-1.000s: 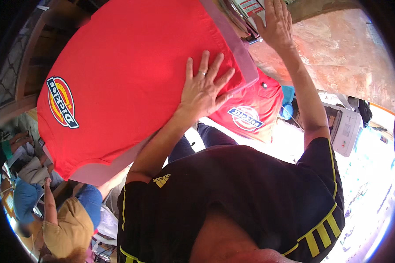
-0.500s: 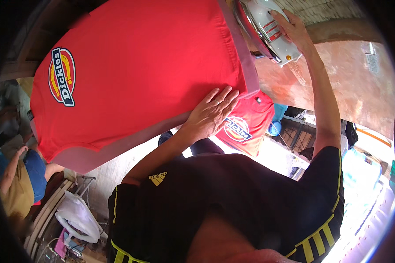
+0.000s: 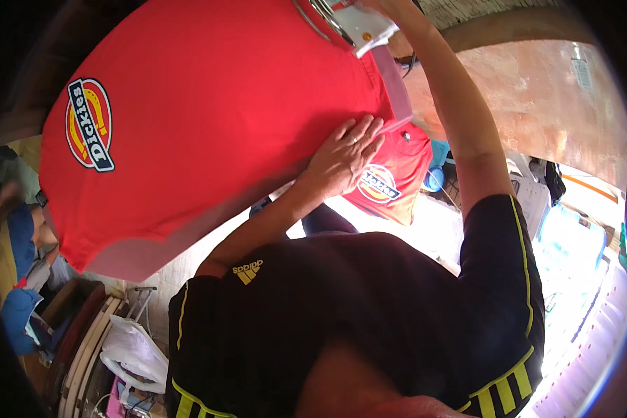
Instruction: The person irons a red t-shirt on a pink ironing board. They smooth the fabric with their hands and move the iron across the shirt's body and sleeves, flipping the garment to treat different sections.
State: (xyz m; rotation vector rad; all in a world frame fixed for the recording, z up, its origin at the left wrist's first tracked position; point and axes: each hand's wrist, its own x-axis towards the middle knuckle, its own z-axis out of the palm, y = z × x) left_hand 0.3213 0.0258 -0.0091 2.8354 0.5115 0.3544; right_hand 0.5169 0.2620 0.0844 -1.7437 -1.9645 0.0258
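A red T-shirt [image 3: 209, 125] with a round badge print lies spread over a mauve-covered ironing board [image 3: 143, 258]. My left hand [image 3: 341, 155] rests flat on the shirt near the board's close edge, fingers stretched out and a ring on one. At the top edge my right hand [image 3: 398, 10] grips a white and chrome iron [image 3: 359, 26]; its fingers and the iron's far part are cut off by the frame. The iron is over the shirt's upper right part. Another red printed piece [image 3: 386, 182] hangs below the board beside my left hand.
A reddish-brown panel [image 3: 536, 111] stands to the right of the board. At lower left are a white plastic bag [image 3: 134, 352] and long boards [image 3: 83, 348]. Another person [image 3: 21, 237] is at the far left. A blue plastic object [image 3: 435, 177] lies beyond the hanging piece.
My right hand has brought the iron left from beside the board onto the shirt. My left hand stays flat near the same spot. The person at left has shifted.
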